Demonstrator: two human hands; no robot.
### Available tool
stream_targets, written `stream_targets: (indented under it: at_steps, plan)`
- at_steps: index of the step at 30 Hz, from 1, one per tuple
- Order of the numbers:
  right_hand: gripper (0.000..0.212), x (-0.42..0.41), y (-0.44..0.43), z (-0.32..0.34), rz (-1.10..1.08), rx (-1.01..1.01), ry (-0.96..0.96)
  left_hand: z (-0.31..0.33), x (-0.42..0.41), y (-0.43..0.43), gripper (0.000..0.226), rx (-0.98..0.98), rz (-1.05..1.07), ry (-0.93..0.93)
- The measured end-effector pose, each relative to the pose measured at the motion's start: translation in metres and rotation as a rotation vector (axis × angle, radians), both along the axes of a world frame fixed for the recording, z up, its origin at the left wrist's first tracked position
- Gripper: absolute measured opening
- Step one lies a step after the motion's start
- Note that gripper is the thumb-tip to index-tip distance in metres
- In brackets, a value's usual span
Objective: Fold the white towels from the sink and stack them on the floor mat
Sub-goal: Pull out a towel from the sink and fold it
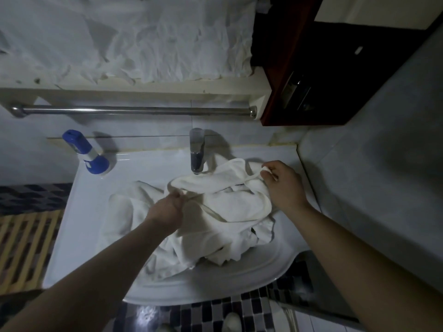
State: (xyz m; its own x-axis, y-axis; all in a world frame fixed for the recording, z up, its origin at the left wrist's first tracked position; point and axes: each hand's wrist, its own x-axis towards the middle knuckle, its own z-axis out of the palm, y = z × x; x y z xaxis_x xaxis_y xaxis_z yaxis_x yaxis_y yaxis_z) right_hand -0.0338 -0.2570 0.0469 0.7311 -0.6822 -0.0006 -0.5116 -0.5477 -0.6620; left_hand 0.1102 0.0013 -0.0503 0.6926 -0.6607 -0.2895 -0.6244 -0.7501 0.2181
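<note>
A heap of crumpled white towels (211,221) fills the white sink (206,291). The top towel (230,192) lies spread across the heap below the tap. My left hand (167,209) pinches that towel's edge near the middle of the basin. My right hand (280,183) pinches another corner of it at the sink's back right. A wooden slatted floor mat (21,248) shows at the left, beside the sink.
A chrome tap (197,149) rises behind the towels. A blue and white bottle (86,152) lies on the sink's back left ledge. A steel rail (134,110) runs along the wall above. A dark wooden cabinet (311,68) hangs at the upper right. Checkered floor tiles (215,312) lie below.
</note>
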Motion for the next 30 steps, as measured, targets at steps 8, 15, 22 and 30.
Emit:
stream_targets:
  at_steps: [8, 15, 22, 30]
  plan:
    - [0.009, -0.005, 0.001, -0.014, 0.031, 0.02, 0.039, -0.021, -0.003, -0.004, 0.047, -0.038, -0.262, 0.171]
    - [0.01, -0.003, 0.002, -0.016, 0.038, 0.025, 0.055, -0.025, -0.006, 0.011, 0.059, 0.026, -0.104, 0.161]
    - [0.014, 0.004, -0.001, -0.014, 0.011, 0.017, 0.077, -0.017, 0.003, 0.045, 0.043, 0.192, -0.204, -0.204]
    - [0.018, 0.017, 0.008, -0.013, 0.037, 0.002, 0.045, -0.003, 0.006, 0.069, 0.034, -0.001, -0.789, -0.174]
